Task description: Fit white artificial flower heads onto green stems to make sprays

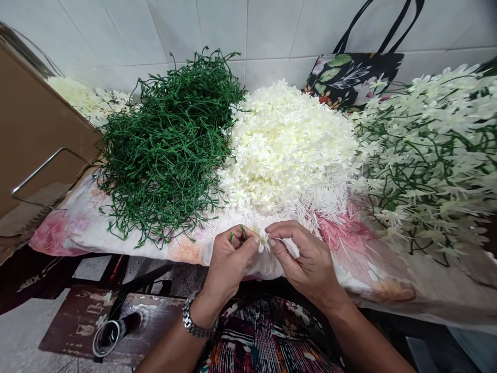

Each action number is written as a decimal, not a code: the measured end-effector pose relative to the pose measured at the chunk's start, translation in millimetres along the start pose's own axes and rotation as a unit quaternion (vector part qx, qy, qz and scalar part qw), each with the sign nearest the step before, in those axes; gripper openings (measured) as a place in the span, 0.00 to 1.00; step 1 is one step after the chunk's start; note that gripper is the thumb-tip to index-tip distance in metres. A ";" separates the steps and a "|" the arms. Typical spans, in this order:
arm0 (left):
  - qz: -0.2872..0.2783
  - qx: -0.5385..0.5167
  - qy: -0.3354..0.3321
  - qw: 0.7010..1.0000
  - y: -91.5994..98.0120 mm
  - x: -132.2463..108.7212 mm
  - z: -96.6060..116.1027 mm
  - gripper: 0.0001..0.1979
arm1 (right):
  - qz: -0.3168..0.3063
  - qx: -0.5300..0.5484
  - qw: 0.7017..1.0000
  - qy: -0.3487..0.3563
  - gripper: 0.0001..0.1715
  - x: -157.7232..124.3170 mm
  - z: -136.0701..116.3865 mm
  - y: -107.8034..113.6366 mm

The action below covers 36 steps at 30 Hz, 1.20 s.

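Observation:
Just over the table's front edge, my left hand (232,261) is closed in a pinch on a green plastic stem (242,230), whose tips stick out between the fingers. My right hand (306,256) pinches a small white artificial flower (263,241) by its petals, close to the left fingertips. Whether stem and flower are joined is hidden by the fingers. Behind my left hand lies a tangled heap of green stems (166,140). A mound of loose white blossoms (287,145) is straight ahead. To the right are white flowers on green stems (430,160).
A floral cloth (186,251) covers the table. At the left stands a cardboard box (34,140) beside a metal wire frame (37,171). A black floral bag (353,80) leans against the tiled wall. Below, a cup (106,339) rests on a worn wooden stool (73,321).

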State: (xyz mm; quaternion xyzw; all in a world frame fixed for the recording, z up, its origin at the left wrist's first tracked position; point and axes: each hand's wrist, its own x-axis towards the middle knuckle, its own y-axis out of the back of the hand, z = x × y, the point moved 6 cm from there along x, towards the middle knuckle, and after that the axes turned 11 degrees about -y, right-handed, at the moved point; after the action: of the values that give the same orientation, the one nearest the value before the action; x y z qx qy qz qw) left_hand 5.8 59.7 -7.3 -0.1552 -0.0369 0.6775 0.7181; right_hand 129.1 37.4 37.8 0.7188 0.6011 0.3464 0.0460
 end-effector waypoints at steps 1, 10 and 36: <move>0.002 -0.006 0.001 1.000 0.0 -0.1 -0.5 0.11 | -0.005 0.002 1.000 0.003 0.06 0.0 0.2 -0.4; -0.013 -0.086 0.005 0.996 -1.1 -2.3 -2.6 0.09 | -0.018 -0.010 0.999 0.031 0.07 -0.7 -2.7 -0.5; 0.030 0.019 -0.130 0.991 9.8 -7.2 0.5 0.02 | -0.106 0.030 0.993 -0.040 0.12 -3.1 2.3 -5.3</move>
State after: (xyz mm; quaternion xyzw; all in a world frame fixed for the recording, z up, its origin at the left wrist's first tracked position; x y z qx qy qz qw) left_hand -4.3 53.0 -8.3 -0.0531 -0.1124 0.7138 0.6893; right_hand 125.8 36.8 32.1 0.6651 0.6818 0.2926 0.0848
